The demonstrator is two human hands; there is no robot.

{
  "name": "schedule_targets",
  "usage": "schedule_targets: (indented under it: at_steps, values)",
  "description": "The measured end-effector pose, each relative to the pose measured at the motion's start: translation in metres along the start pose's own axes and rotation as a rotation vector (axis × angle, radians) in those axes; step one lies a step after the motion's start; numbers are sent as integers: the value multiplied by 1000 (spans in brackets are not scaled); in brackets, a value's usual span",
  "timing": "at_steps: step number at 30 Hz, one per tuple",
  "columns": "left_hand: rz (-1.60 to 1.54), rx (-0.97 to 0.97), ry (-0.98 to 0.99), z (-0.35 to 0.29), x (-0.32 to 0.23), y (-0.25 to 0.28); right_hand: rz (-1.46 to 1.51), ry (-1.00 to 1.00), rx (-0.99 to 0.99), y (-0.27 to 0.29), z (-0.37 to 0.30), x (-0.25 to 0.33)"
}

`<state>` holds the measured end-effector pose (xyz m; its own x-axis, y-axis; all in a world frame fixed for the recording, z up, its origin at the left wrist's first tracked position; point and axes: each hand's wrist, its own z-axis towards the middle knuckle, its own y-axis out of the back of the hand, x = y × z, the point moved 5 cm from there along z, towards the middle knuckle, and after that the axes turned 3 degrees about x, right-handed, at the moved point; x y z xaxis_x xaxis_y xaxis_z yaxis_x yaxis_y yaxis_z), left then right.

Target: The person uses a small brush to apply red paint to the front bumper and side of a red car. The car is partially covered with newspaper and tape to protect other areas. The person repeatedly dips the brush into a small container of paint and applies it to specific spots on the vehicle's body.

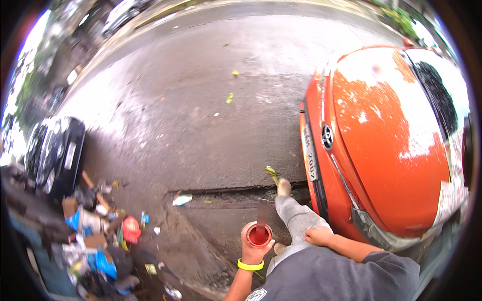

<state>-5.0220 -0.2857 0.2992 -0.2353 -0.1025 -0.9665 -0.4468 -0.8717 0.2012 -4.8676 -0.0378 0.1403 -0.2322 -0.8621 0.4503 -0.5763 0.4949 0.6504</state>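
Observation:
My left hand (250,254), with a yellow-green band at its wrist, is wrapped round a small round red can (258,238). Red material shows inside it, and a flat dark blade (262,210), like a putty knife's, stands up out of the opening. Closed into a fist, my right hand (318,236) hangs beside my grey trouser leg (298,215), with nothing visible sticking out of it. An orange car (391,140) is close by on my right.
A broken-edged drainage gap (236,192) crosses the concrete by my foot. Rubbish (95,241) is heaped at the lower left, near a dark car (55,150). Wet pavement (191,110) with scattered leaves stretches ahead.

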Motion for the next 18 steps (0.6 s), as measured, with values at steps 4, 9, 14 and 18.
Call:
schedule_targets:
  at_steps: [4, 9, 14, 18]
  values:
    - [-47, 87, -20, 137, 18, -11, 79, -55, -43, 64, 85, -9]
    - [1, 177, -119, 337, 16, -39, 146, -40, -90, 198, 180, -21]
    - [-137, 281, -67, 516, -36, -63, 214, -65, -18, 318, 226, -49]
    - [-183, 350, -85, 634, -66, -80, 209, -40, 57, 408, 254, -75]
